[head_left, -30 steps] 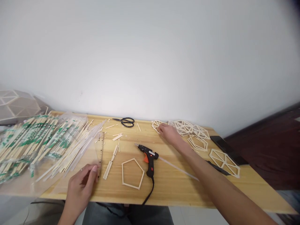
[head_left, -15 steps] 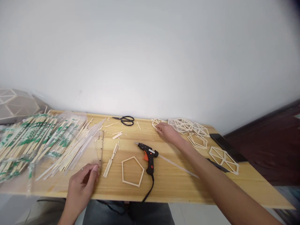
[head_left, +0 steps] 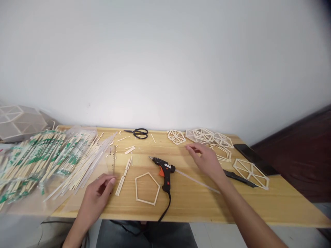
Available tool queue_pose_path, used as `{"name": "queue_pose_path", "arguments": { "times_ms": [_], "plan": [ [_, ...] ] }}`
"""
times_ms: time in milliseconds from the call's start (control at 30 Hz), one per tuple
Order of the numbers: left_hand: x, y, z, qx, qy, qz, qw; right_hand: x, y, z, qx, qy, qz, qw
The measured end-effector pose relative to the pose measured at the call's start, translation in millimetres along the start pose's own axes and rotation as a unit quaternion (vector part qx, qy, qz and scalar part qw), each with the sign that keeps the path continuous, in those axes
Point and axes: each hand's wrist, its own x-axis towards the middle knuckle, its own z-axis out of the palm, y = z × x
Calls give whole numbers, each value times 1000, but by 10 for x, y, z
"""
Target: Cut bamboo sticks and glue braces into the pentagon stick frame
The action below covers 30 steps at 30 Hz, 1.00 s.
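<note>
Readable text: none I can make out, letters or numbers.
Chopstick wrappers (head_left: 36, 148): green print on clear plastic, repeated across the pile; too small and blurred to read.
Glue gun (head_left: 165, 172): white label (head_left: 168, 166) along the black body, looks printed; wording illegible.
Red switch (head_left: 168, 183): on the gun's grip; any marking on it too small to tell.
Clear ruler (head_left: 113, 160): dark scale marks along its edge; graduations show, figures don't resolve.
</note>
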Motion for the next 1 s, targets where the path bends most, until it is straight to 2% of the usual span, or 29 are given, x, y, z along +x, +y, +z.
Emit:
{"name": "queue_pose_path", "arguments": {
  "times_ms": [100,233,367,533,633,767,833,933,1000],
  "plan": [
    [270,113,98,53,-38,81,995,-419,-221,103,40,42,14,998],
    [721,230,311,145,-83,169,971,-771,-581,341,24,31,31,999],
    [1010,258,458,268,-128,139,945,-862,-825,481,-56,-14,127,990],
    [1107,266,561,296,-150,129,934,-765,-1040,521,-63,-36,167,983],
    [1143,315,614,298,-159,126,933,-658,-1138,534,-27,-58,193,979],
    [1030,439,561,282,-158,137,936,-587,-1126,524,34,-67,228,971],
    [840,491,474,228,-166,160,946,-616,-1051,508,67,-43,238,968],
    [462,496,362,123,-228,204,944,-711,-903,497,152,18,239,959],
    [246,454,342,122,-243,219,937,-773,-822,502,241,46,242,939]
  ]
}}
